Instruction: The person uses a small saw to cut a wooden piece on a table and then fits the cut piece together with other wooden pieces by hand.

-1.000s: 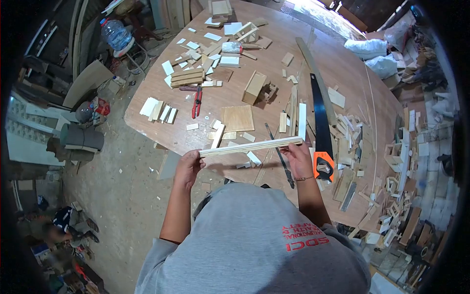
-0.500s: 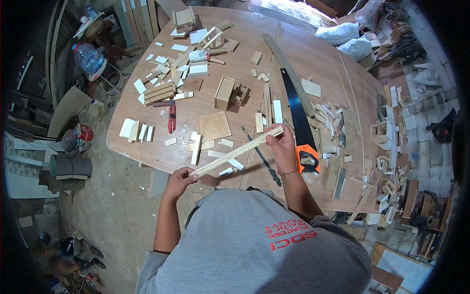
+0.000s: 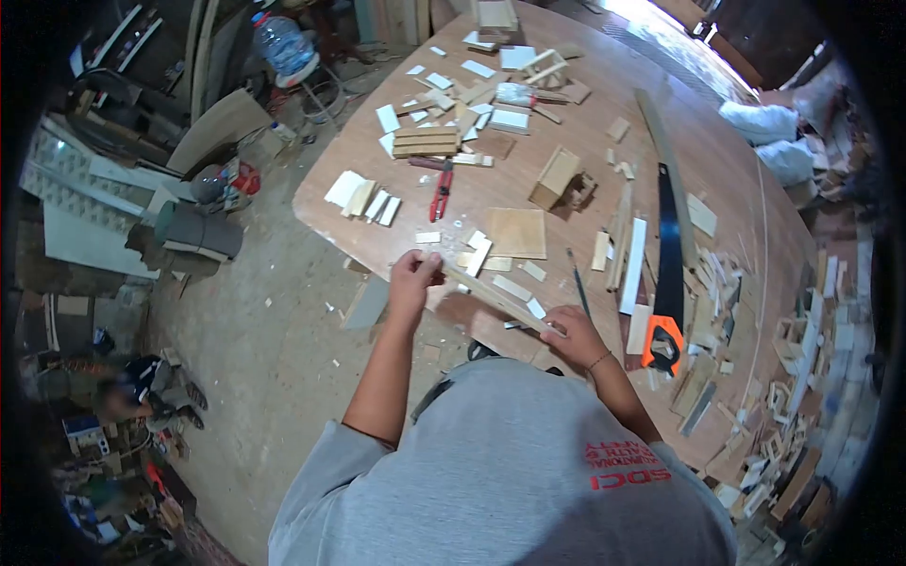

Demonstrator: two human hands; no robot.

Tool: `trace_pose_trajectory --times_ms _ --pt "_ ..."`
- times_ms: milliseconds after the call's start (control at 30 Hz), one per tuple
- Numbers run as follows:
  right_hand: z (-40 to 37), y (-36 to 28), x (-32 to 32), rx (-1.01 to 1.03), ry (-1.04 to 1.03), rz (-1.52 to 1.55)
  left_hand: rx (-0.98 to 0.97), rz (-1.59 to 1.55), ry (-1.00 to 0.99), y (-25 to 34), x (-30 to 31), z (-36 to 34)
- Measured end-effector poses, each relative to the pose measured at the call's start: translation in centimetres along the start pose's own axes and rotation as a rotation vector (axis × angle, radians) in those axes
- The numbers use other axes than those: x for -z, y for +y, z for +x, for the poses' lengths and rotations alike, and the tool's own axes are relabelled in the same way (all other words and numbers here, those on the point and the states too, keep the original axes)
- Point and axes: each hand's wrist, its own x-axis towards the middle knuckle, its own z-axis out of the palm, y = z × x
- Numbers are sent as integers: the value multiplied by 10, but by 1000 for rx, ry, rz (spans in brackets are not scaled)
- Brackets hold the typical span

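Observation:
A long thin wooden strip [image 3: 500, 300] is held at both ends in front of my body, above the near table edge. My left hand [image 3: 413, 283] pinches its far-left end. My right hand [image 3: 574, 338] grips the nearer right end, lower and closer to my shirt. Beneath and beyond the strip lie small wood offcuts [image 3: 512, 288] and a square thin wood panel [image 3: 517, 233]. A narrow dark tool [image 3: 578, 283] lies just beyond my right hand. To the right rests a handsaw [image 3: 670, 255] with an orange handle.
The wooden table [image 3: 377, 99] carries a red-handled tool [image 3: 441, 191], a small wooden box [image 3: 557, 177], stacked strips [image 3: 425, 141] and many scraps. A long board [image 3: 661, 160] lies beside the saw. Another person [image 3: 151, 387] is low at the far left. A water bottle [image 3: 283, 45] stands beyond the table.
The strip has swung round: its left end is now farther away and its right end nearer my body. My right hand came down toward me. The camera view has shifted left.

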Motion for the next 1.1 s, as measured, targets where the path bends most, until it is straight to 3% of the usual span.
trace_pose_trajectory --times_ms 67,133,200,267,333,400,533,633,800,867,967,1100 --pt "12 -17 -4 13 -49 14 45 -32 -34 -10 -3 5" --pt "20 -27 -8 -273 -96 158 61 -29 -52 -13 -5 12" --pt "20 -17 -12 -297 -98 193 117 -72 -107 -12 -1 26" --pt "20 -19 -6 -367 -73 159 38 4 2 -16 19 61" --pt "16 -15 -2 -388 -58 155 -118 379 139 -19 55 107" --pt "11 -12 5 -405 -41 147 -194 441 305 -19 82 146" --pt "-1 1 11 -460 15 162 -142 515 449 -41 141 227" --pt "-15 25 5 -526 54 254 -84 784 544 -43 171 264" --pt "-9 27 12 -670 59 321 20 934 513 -30 196 306" --pt "-2 24 15 -869 -20 327 98 1094 464 -22 195 311" --pt "-14 51 2 -720 0 146 148 1129 348 -24 205 327" --pt "-12 59 -1 -653 100 120 88 1090 268 -37 215 341"
